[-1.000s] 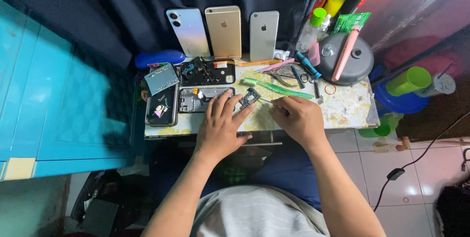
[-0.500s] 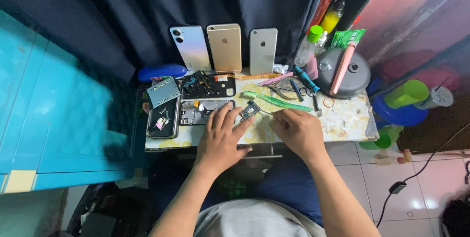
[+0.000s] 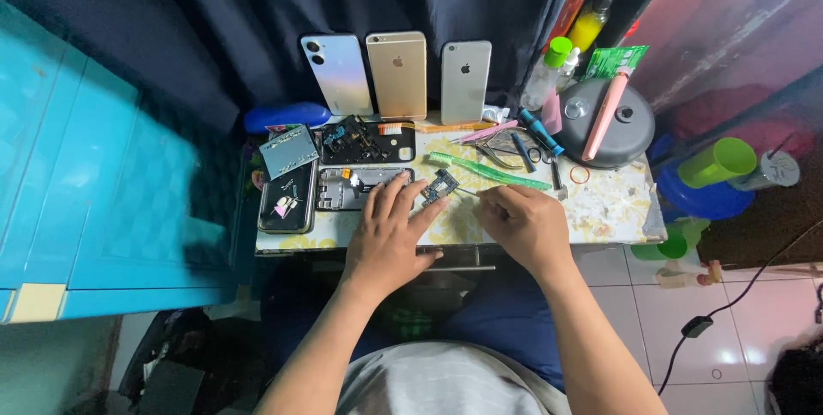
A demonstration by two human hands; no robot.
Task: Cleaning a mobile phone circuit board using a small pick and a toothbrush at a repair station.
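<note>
A small table with a pale, floral-patterned top [image 3: 617, 205] stands against a dark navy fabric curtain [image 3: 257, 12]. A bright turquoise panelled cabinet [image 3: 94, 192] fills the left side. Glossy white floor tiles [image 3: 754, 329] lie at lower right, lit evenly.

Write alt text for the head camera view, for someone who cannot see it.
Seen from above, a person's left hand steadies a small circuit board on a cluttered work table while the right hand works at it with a thin tool. An opened phone lies beside the board, and three phones lean against a dark curtain behind.
</note>
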